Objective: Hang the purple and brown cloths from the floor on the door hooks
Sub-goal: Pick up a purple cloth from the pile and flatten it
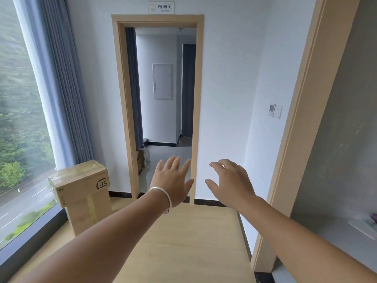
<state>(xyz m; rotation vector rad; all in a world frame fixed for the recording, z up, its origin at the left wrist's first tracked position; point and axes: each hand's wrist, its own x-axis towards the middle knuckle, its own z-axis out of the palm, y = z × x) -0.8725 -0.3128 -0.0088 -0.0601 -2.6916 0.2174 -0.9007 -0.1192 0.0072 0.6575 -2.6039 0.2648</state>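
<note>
The purple and brown cloths are nowhere in my head view, and neither are any door hooks; the bare stretches of floor I can see carry no fabric, so I can't give a true bearing from either hand to them.

Sweeping from the left: a large window (22, 123) fills nine o'clock, with a grey-blue curtain (61, 82) beside it. Below that, around eight o'clock, stands a stack of taped cardboard boxes (81, 190) on the floor.

My left hand (173, 180), a silver bangle (163, 196) on its wrist, reaches forward with fingers straight and spread, holding nothing. It sits in front of the open doorway (163, 99) at twelve o'clock, under a small sign (161, 7).

My right hand (230, 180) is just beside it, towards one o'clock, fingers loosely bent, also empty. Both hang above a pale wooden surface (183, 242) at six o'clock.

At three o'clock a second wooden door frame (302, 119) runs diagonally, with a grey wall past it.

Both hands are level and equally far forward, so I judge neither is favoured. The next move likely calls for tipping my view down to find the cloths.
</note>
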